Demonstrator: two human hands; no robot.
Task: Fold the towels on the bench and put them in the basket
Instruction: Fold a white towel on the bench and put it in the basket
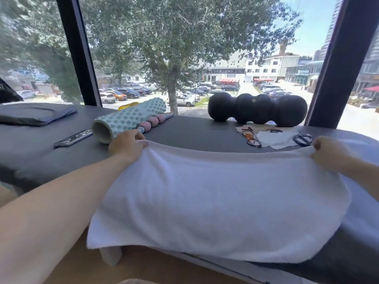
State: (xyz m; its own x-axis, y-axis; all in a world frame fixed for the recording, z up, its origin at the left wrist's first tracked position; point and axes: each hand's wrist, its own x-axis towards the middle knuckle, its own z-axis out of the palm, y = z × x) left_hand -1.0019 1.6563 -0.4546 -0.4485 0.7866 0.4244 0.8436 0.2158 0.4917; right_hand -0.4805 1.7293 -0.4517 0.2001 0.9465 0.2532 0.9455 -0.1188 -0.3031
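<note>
A: Left hand (125, 144) out near the foam roller (129, 119), fingers curled round the far left corner of the white towel (217, 201). Spread flat across the dark bench (184, 128), near edge hanging off the front.

B: Over on the right, right hand (326, 151) pinching the far right corner, just beside the scissors (303, 138). Looks like the first fold. Next, probably: both corners drawn back evenly onto the near edge. No basket in view.

White towel (215, 201) of soft, fluffy terry cloth, matt. Bench (194, 132) covered in smooth dark grey padding with slight sheen. Mint roller (129, 119) of knobbly foam. Black peanut-shaped rollers (258, 109) smooth, matt.
</note>
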